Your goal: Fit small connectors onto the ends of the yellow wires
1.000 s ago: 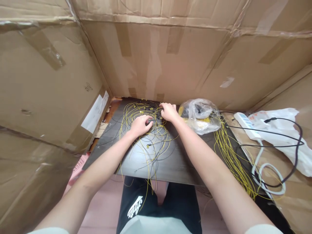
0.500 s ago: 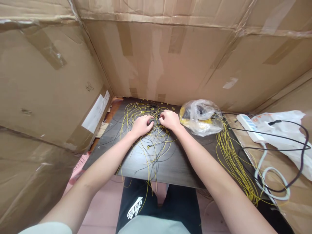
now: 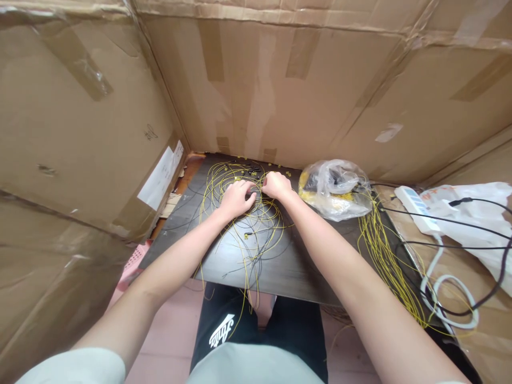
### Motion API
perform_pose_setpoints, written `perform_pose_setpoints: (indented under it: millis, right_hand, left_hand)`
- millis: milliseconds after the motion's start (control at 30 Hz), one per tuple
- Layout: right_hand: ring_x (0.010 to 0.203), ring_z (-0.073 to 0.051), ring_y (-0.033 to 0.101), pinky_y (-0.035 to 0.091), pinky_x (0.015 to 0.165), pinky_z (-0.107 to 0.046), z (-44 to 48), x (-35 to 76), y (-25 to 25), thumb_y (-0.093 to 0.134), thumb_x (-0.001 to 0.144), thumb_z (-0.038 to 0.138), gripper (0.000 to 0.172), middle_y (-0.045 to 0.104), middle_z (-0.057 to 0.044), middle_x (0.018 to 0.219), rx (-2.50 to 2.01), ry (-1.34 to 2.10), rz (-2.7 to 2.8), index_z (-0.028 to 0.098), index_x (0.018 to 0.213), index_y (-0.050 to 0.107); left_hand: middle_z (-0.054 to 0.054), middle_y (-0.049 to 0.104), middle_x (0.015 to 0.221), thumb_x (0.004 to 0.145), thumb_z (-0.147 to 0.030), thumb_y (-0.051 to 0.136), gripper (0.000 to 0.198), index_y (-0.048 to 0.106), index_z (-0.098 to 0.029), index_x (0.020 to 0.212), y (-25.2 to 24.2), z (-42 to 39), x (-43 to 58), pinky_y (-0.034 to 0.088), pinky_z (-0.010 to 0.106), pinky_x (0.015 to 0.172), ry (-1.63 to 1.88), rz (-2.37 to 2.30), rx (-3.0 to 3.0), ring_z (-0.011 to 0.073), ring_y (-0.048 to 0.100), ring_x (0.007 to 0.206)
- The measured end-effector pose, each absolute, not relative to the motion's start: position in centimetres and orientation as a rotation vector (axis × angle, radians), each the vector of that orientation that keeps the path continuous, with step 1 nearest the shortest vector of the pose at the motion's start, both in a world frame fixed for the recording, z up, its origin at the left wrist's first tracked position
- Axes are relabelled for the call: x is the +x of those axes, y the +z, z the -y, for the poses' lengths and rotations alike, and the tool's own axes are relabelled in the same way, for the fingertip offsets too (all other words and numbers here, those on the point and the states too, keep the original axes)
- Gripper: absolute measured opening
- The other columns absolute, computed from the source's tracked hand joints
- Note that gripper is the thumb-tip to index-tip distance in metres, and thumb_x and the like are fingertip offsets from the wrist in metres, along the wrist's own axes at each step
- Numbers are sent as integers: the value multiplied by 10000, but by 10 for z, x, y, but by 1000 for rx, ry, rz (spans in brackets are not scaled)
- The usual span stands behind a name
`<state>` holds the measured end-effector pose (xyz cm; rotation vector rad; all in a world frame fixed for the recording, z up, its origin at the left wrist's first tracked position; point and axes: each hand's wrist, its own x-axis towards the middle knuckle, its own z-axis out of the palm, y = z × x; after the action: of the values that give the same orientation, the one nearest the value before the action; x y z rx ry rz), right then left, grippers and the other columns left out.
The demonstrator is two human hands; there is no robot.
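Note:
My left hand (image 3: 237, 199) rests over a loose tangle of thin yellow wires (image 3: 269, 244) on the dark tabletop (image 3: 298, 261). Its thumb stands apart from the fingers, and I see nothing held between them. My right hand (image 3: 277, 185) is closed beside it, fingertips pinched together at the tangle; what they grip is hidden. Small black pieces (image 3: 253, 172) and bits of yellow lie just beyond both hands. Nearer me, a small part with a yellow end and black stem (image 3: 247, 235) lies among the wires.
A clear plastic bag (image 3: 336, 189) with yellow and black contents sits to the right. Beside it, a bundle of yellow wires (image 3: 386, 261) hangs along the table's right side. Further right are a white power strip (image 3: 416, 208) and black cables. Cardboard walls (image 3: 248, 96) enclose the table.
The left thumb has parted from its fingers; a dark thing seen there earlier no longer shows in its grasp. The right hand stays pinched. The view has shifted slightly.

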<state>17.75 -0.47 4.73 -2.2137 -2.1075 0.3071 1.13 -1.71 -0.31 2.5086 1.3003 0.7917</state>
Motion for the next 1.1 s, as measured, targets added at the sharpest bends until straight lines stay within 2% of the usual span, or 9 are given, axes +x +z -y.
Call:
perform_pose_setpoints:
  millis: [167,267,367,567,700,800,967,1033,1100]
  right_hand:
    - [1090,-306,676,525,890,-366,5,179,53,610,893,223,274,708,-209,1170,-2122,275,2195,104,1122,705]
    - [1018,-255,679,503,853,-316,6,190,62,555,908,162,289,723,-168,1141,-1982,253,2240,122,1167,676]
    - [883,-210,674,481,802,-280,8,201,72,556,858,98,301,756,-106,989,-1777,274,2216,132,1111,717]
    - [713,-185,626,464,724,-291,17,209,79,568,820,158,225,710,-57,707,-1671,397,2030,139,806,791]
    - [585,-149,586,479,616,-278,23,213,84,584,768,161,158,636,-30,607,-1598,697,1661,130,720,732]
    - [561,-132,613,513,578,-259,22,219,95,588,738,128,103,634,-31,632,-1447,968,1361,123,715,689]
    - [745,-164,714,602,724,-310,20,226,137,641,771,179,64,701,-56,784,-1117,941,1211,160,827,665]
    - [946,-204,730,607,820,-347,23,234,165,649,826,273,107,725,-68,932,-982,783,1213,201,904,649]
    - [1188,-247,666,591,904,-370,31,256,197,610,879,373,174,714,-64,1092,-870,570,1208,250,998,638]
  left_hand:
    - [135,628,1294,891,-314,616,603,463,-164,1455,0,16,12,448,466,1046,854,-1262,2457,310,571,1216]
    - [158,538,1438,901,-368,618,705,365,-175,1531,5,6,16,403,503,1120,908,-1181,2412,319,505,1335]
    - [149,503,1491,901,-418,631,762,318,-221,1567,9,-6,25,375,526,1142,901,-1100,2410,326,474,1382]
    - [99,683,1290,929,-270,595,559,474,-226,1473,8,-17,51,408,444,1073,959,-1068,2368,269,618,1207]
    - [85,746,1128,995,-251,491,260,685,-202,1160,6,-18,56,398,436,1037,846,-1128,2429,258,662,1095]
    - [81,754,1107,1026,-237,408,300,702,-198,1071,6,-22,52,367,445,1053,750,-1149,2474,250,665,1091]
    - [76,767,1099,990,-158,401,324,661,-188,1181,4,-32,42,339,450,1079,674,-1196,2457,242,672,1109]
    - [82,766,1113,973,-142,410,332,657,-185,1190,2,-37,38,341,453,1081,658,-1235,2440,249,669,1132]
    - [84,764,1119,964,-135,414,333,661,-186,1181,0,-40,33,350,450,1074,648,-1270,2424,255,666,1144]
